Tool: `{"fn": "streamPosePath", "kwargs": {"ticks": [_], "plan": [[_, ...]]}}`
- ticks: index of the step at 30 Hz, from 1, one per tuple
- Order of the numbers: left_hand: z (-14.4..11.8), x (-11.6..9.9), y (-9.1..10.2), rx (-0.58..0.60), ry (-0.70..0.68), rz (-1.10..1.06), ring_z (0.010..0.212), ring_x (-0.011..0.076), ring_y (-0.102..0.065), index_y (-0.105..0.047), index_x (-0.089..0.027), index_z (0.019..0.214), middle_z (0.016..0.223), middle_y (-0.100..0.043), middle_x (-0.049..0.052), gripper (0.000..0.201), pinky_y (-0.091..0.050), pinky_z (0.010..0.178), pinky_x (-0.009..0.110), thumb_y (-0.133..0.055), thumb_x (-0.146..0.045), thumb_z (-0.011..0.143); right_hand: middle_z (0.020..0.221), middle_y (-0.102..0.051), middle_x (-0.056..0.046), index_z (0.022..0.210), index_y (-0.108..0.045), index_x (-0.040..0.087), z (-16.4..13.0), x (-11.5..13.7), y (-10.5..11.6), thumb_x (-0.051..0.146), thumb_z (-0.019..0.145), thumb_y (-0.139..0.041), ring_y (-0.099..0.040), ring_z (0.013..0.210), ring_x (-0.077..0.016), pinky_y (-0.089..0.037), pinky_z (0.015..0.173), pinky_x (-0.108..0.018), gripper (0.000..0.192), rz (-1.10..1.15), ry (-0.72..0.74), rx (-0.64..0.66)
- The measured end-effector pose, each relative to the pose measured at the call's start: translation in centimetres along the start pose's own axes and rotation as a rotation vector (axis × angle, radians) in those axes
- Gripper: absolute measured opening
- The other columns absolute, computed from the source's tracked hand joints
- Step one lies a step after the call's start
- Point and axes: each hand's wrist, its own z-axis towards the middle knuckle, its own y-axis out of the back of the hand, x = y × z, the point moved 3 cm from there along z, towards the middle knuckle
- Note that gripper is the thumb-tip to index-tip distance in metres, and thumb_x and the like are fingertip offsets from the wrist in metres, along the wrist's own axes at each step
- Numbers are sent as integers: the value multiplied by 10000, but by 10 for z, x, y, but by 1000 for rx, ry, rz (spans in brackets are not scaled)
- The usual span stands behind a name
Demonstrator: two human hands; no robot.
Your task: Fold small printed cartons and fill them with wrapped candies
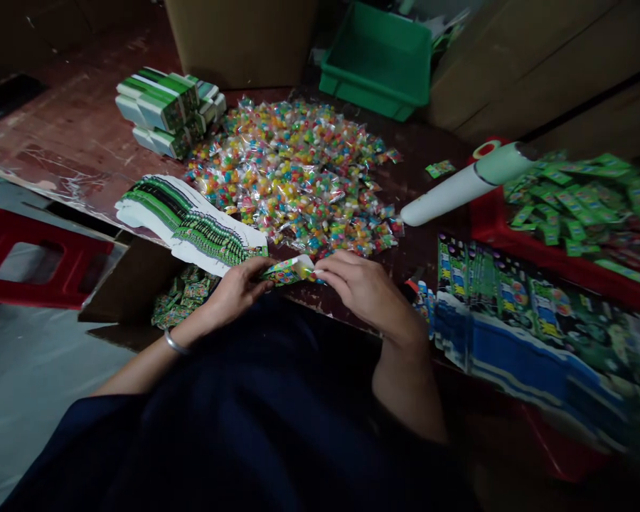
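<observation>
Apparently I'm at the filling step: my left hand (237,290) has its fingers closed around the left end of a small printed carton (281,274), just over the near edge of the table (75,160) and below the heap of bagged sweets (293,178), while my right hand (365,286) pinches what looks like a sweet packet (311,276) at its mouth. I judge the next move calls for a steady left grip and a straight push inward. The carton's long axis runs left to right, tilting slightly up, its open white end facing my right fingertips.
</observation>
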Motion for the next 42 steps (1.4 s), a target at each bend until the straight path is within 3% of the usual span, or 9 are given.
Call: {"fn": "streamPosePath", "kwargs": {"ticks": [3,9,12,15,20,25,30,34,42], "plan": [[1,-2,-2,25,-86,59,1067,262,-713,-735,-211,1195,1148,-776,100,280,-569,986,430,-659,-220,925,924,-717,-40,998,-755,250,6,1,-11,244,1011,-612,-700,802,-192,-528,728,-315,144,-33,13,40],[2,-7,-13,69,-19,-86,1016,266,-736,-743,-203,1158,1082,-783,89,232,-596,936,405,-684,-247,938,992,-797,-17,1192,-697,268,9,6,-27,227,1014,-598,-775,879,-194,-621,804,-324,208,246,-47,-147],[1,-13,-17,4,27,-348,920,211,-731,-616,-208,1366,1105,-729,90,478,-623,826,334,-733,-220,902,1083,-804,-45,1180,-728,280,2,10,-16,270,1034,-580,-770,1007,-231,-636,918,-407,208,241,-74,-355],[0,-20,-18,-50,26,-507,818,149,-685,-517,-268,1480,1161,-679,81,676,-621,739,275,-791,-221,864,1134,-778,-72,1054,-775,287,-7,12,-13,321,1003,-647,-734,1093,-261,-654,879,-432,142,236,-109,-533],[-2,-25,-20,-87,-11,-558,797,115,-629,-569,-274,1441,1211,-657,83,642,-606,723,238,-819,-244,850,1200,-745,-70,1197,-738,280,-14,9,-55,358,949,-735,-743,1033,-214,-662,785,-330,261,490,-162,-497],[-3,-21,-25,-8,37,-555,740,92,-596,-644,-195,1223,1070,-641,47,440,-563,656,205,-833,-221,826,1058,-746,-55,986,-699,236,-17,4,-82,357,973,-691,-747,883,-188,-631,777,-320,122,591,-222,-559],[2,-22,-25,44,92,-599,658,56,-580,-586,-196,1158,1004,-574,0,484,-526,586,183,-877,-197,772,1178,-751,-80,1038,-660,255,-11,8,-82,333,979,-680,-744,1083,-231,-618,914,-376,100,674,-173,-614],[0,-22,-25,28,102,-648,643,46,-611,-531,-241,1179,1005,-537,-24,550,-537,585,176,-883,-179,761,981,-765,-31,1101,-644,265,-4,9,-79,346,939,-746,-757,921,-197,-608,832,-331,208,782,-242,-667],[-4,-17,-19,0,58,-608,673,69,-636,-465,-274,1249,1019,-529,-13,544,-590,617,206,-824,-231,842,887,-728,-21,811,-648,227,11,14,-60,481,859,-808,-690,830,-175,-570,748,-307,304,917,-239,-457]]}}
